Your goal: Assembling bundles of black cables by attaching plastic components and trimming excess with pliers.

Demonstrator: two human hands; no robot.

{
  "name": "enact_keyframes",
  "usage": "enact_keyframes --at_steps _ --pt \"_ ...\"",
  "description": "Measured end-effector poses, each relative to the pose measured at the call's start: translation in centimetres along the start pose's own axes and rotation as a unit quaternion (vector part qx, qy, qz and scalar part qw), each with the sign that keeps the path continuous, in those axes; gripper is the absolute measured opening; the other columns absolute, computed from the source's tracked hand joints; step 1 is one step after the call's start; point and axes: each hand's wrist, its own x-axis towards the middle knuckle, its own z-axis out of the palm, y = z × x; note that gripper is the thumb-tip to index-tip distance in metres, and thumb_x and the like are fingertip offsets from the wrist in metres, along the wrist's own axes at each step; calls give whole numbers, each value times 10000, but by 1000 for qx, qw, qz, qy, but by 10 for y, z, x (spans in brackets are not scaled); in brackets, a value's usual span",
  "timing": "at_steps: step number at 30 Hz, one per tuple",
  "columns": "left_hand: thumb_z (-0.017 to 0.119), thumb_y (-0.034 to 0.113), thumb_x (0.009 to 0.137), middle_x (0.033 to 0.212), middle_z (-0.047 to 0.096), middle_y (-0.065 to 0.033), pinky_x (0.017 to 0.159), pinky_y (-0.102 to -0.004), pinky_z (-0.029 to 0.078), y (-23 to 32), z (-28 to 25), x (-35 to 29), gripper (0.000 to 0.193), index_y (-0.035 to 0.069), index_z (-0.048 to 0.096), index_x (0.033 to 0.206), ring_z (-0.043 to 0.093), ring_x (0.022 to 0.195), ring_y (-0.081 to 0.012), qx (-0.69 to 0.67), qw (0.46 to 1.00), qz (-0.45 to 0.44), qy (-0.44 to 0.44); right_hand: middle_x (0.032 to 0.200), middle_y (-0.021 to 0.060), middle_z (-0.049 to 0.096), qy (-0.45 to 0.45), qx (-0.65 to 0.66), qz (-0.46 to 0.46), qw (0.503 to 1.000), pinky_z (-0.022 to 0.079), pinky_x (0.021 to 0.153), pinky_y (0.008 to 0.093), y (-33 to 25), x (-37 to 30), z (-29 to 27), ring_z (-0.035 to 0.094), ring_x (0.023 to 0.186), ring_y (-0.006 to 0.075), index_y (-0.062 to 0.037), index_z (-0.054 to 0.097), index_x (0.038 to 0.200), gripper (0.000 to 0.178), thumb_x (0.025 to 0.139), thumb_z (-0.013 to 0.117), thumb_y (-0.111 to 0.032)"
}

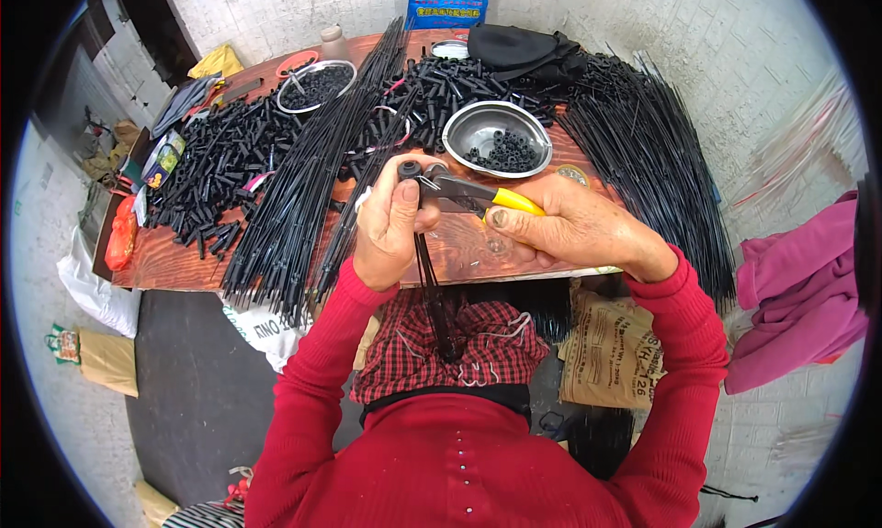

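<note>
My left hand (390, 225) is closed round a round black hub piece (410, 170), from which a bunch of thin black rods (432, 298) hangs down toward my lap. In my right hand (583, 225) is a pair of pliers (516, 202) with yellow handles. The dark jaws of the pliers meet a short bright wire (428, 182) beside the hub; whether they grip it is too small to tell. Just beyond my hands stands a steel bowl (450, 142) with small black rings (510, 151) in it.
Long black rods (317, 197) lie bundled on the wooden table (170, 269), with more rods (652, 151) at the right. Short black tubes (207, 174) are heaped at left and back. Behind them are a second bowl (353, 76), a black bag (519, 50) and a blue package (448, 2).
</note>
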Motion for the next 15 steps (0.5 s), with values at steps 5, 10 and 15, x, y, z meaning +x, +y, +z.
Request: enact_keyframes --at_steps 5,10,15 --pt "413 326 1011 771 497 10 537 -190 298 -3 -3 -1 412 -14 477 1233 358 592 -35 -102 993 -18 -62 688 20 602 -64 69 51 994 408 477 234 -19 -10 -12 543 575 62 -25 627 920 396 969 494 -394" --pt "500 326 977 918 574 -38 551 -190 332 2 4 -3 462 -36 449 1259 393 606 -41 -94 995 -25 -37 641 26 568 -56 -12 19 998 414 503 272 -25 -10 -17 529 571 90 -13 604 857 410 965 491 -391" --pt "591 282 937 936 594 -60 565 -199 352 5 10 -2 510 -55 418 1278 417 621 -54 -95 995 -25 -16 616 98 559 -23 -98 -65 993 431 551 359 -13 -9 -17 549 566 179 16 578 833 379 950 499 -335"
